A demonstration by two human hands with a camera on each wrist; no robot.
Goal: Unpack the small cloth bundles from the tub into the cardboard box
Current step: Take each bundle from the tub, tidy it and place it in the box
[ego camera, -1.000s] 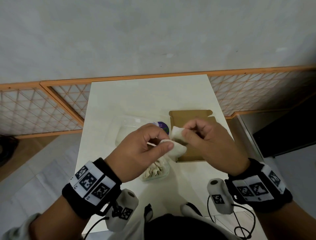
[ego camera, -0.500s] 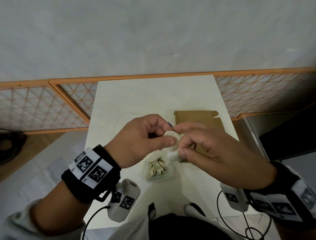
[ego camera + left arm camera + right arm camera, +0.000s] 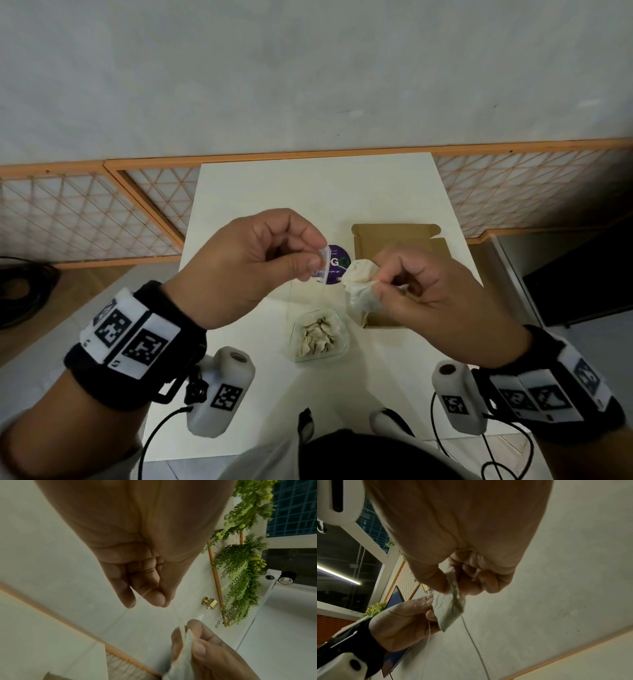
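Cloth bundle (image 3: 361, 286) pinched in right hand (image 3: 424, 291) fingertips (thread trailing).

On the table (image 3: 260, 192), the tub (image 3: 320, 335) stands near the front edge with cloth bundles (image 3: 317, 334) inside it. The cardboard box (image 3: 397, 240) lies just right of it and farther back. A lid (image 3: 337, 263) lies left of the box, behind the tub. Above them, the left hand (image 3: 253, 263) is left of the right hand (image 3: 421, 287), which holds a pouch (image 3: 359, 284) above the box's near left corner.
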